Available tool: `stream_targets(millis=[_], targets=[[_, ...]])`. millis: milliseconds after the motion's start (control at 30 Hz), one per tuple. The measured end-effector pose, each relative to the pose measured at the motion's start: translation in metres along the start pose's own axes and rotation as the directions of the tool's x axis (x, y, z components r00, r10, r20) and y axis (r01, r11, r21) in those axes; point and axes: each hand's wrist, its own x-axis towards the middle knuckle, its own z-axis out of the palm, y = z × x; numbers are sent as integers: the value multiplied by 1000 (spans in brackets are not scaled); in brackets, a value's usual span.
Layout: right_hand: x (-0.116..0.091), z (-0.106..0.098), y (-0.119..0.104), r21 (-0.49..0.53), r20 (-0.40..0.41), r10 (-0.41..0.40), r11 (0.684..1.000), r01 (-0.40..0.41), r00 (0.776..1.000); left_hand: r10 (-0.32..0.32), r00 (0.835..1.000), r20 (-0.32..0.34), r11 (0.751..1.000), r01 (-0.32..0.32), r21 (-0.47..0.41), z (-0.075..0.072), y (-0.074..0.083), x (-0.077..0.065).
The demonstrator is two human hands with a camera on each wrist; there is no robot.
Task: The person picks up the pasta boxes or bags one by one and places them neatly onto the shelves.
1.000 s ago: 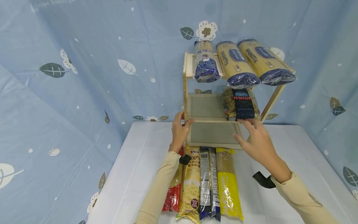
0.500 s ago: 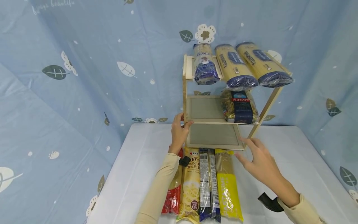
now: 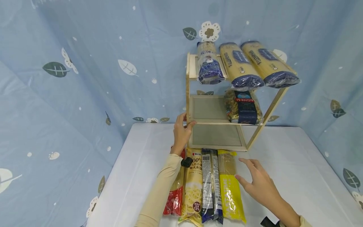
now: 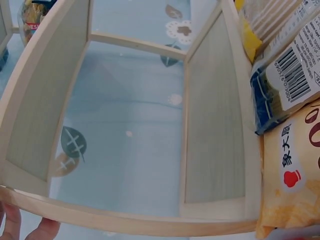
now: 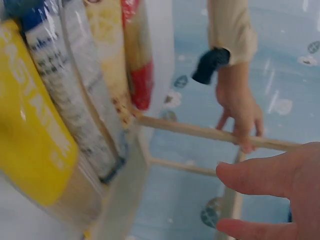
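Right hand (image 3: 259,181) down from front edge of middle shelf (image 3: 210,108) to beside yellow pack (image 3: 232,192); grip apart, touch hard to judge, right-wrist view blurred. Left hand (image 3: 181,134) clamped on left side of rack (image 3: 218,123). Three packs (image 3: 194,186) alongside on surface (image 3: 297,164), far ends near rack. Bag (image 3: 246,108) at shelf's right end, wide gap leftward.

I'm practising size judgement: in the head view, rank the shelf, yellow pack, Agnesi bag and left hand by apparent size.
1. shelf
2. yellow pack
3. Agnesi bag
4. left hand
Nearness to the camera may enlarge the yellow pack.
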Motion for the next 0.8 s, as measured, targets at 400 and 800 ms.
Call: stream_targets(millis=[400,800], targets=[[-14,49,10,16,161,144,989,-149,976,-5,1000,-9,1000,5,2,-3,0,1],[-28,111,32,-107,255,205,977,-183,945,3,1000,3,1000,-3,-9,1,-3,3]])
